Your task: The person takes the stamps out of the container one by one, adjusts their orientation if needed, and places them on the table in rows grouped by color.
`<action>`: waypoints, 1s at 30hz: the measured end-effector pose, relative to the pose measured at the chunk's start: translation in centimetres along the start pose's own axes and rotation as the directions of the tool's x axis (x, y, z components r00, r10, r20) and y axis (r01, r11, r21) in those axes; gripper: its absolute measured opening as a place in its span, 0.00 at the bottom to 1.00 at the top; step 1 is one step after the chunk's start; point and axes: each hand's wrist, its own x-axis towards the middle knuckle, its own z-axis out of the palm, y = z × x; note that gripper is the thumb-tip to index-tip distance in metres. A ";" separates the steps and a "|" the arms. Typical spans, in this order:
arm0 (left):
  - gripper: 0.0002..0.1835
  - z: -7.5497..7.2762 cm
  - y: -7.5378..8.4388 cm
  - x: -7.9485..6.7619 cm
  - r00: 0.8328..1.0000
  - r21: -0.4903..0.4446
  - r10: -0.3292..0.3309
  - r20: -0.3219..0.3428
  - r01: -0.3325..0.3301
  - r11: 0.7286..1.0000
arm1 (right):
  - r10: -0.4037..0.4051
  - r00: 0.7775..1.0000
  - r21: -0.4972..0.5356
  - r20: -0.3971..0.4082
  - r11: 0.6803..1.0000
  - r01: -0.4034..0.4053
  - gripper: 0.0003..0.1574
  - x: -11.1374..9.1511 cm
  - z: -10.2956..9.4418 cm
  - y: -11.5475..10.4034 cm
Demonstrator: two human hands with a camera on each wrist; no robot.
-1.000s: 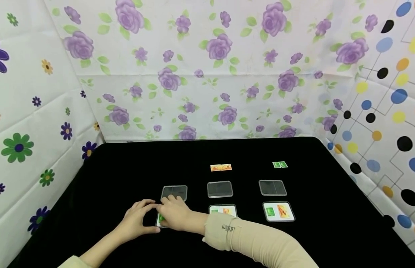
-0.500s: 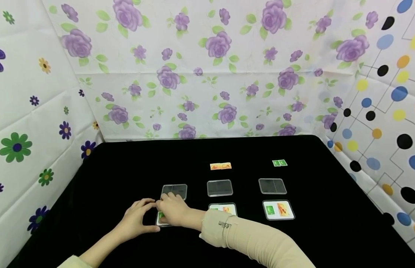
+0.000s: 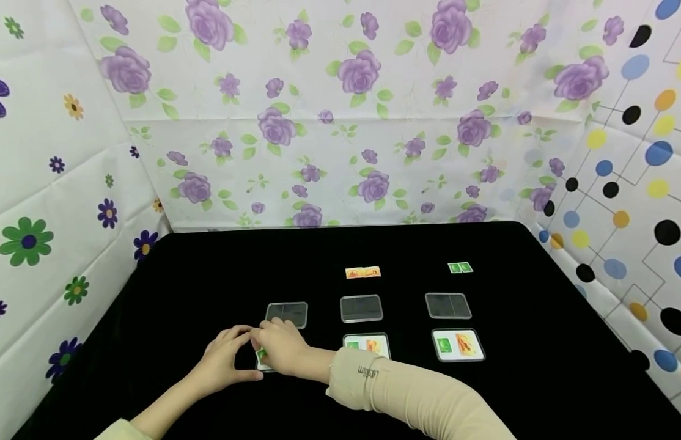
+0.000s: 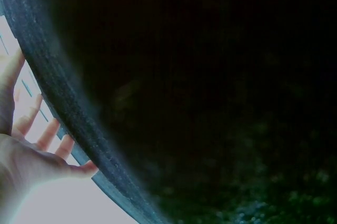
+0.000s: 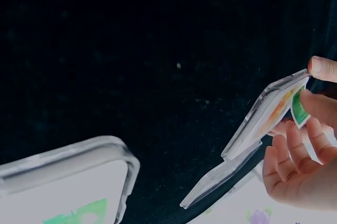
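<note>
In the head view, my right hand (image 3: 280,347) reaches over the leftmost flat case (image 3: 265,368), covering most of it. The right wrist view shows this case (image 5: 250,124) holding a white card with an orange picture. There the right hand (image 5: 300,166) pinches a green stamp-like piece (image 5: 300,109) whose edge stands away from the card. My left hand (image 3: 222,360) lies on the case's left side, thumb and index finger spread at its near and far edges. Several extended fingers of the left hand (image 4: 39,150) show in the left wrist view.
Behind stand clear cases, left (image 3: 288,313), middle (image 3: 361,308) and right (image 3: 448,305). Card-filled cases, middle (image 3: 368,342) and right (image 3: 458,345), sit in the front row. Farther back lie orange stamp-like pieces (image 3: 362,272) and green ones (image 3: 460,267) on the black cloth (image 3: 236,263).
My right hand has shifted slightly left over the leftmost case, and a green piece now shows tilted by its thumb. The left hand has stayed almost still.
</note>
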 end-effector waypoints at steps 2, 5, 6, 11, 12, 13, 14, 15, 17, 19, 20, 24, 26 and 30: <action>0.38 0.0 0.0 0.0 1.000 0.000 0.001 -0.001 -0.001 1.000 | -0.009 1.000 0.026 -0.020 1.000 0.010 0.09 0.0 0.1 0.0; 0.38 -0.1 0.0 -0.1 1.000 0.000 0.003 -0.002 -0.003 1.000 | -0.019 0.999 0.081 -0.037 0.996 0.022 0.08 0.1 0.2 0.1; 0.38 -0.1 -0.1 -0.1 1.000 -0.003 0.003 -0.002 -0.003 1.000 | -0.023 0.999 0.102 -0.039 0.994 0.027 0.09 0.1 0.2 0.1; 0.38 -0.1 -0.1 -0.2 1.000 -0.006 0.004 -0.001 -0.004 1.000 | -0.040 0.999 0.223 -0.027 0.974 0.045 0.09 0.2 0.3 0.4; 0.38 -0.1 -0.1 -0.2 1.000 -0.004 0.005 0.000 -0.005 1.000 | -0.042 0.999 0.250 -0.022 0.967 0.046 0.08 0.1 0.3 0.5; 0.38 0.0 -0.1 -0.2 1.000 0.000 0.006 0.000 -0.006 1.000 | -0.042 0.999 0.274 -0.019 0.961 0.046 0.08 0.1 0.3 0.5; 0.38 0.1 -0.1 -0.2 1.000 0.002 0.006 -0.001 -0.006 1.000 | -0.043 0.999 0.298 -0.017 0.953 0.046 0.08 0.0 0.3 0.7; 0.38 0.1 -0.1 -0.2 1.000 0.004 0.006 -0.002 -0.006 1.000 | -0.046 0.999 0.320 -0.015 0.946 0.049 0.08 0.0 0.3 0.7; 0.38 0.1 -0.1 -0.2 1.000 0.005 0.003 -0.001 -0.003 1.000 | -0.053 0.998 0.342 -0.016 0.938 0.055 0.08 -0.1 0.3 0.9; 0.38 0.1 -0.1 -0.2 1.000 0.000 0.000 -0.003 0.000 1.000 | -0.057 0.998 0.358 -0.025 0.932 0.062 0.08 -0.2 0.2 1.2; 0.38 0.1 -0.1 -0.2 1.000 -0.005 0.001 -0.002 -0.001 1.000 | -0.059 0.998 0.368 -0.028 0.927 0.065 0.08 -0.2 0.2 1.3; 0.38 0.0 0.0 -0.1 1.000 -0.010 0.012 0.002 -0.012 1.000 | -0.053 0.998 0.393 -0.033 0.917 0.061 0.07 -0.5 0.0 1.8; 0.38 0.0 0.0 -0.1 1.000 -0.005 0.015 0.004 -0.015 1.000 | -0.055 0.998 0.407 -0.031 0.911 0.063 0.06 -0.7 -0.3 2.1; 0.36 0.0 -0.1 0.0 1.000 0.006 0.000 0.006 0.000 1.000 | -0.065 0.998 0.444 -0.024 0.893 0.069 0.05 -1.1 -1.0 2.3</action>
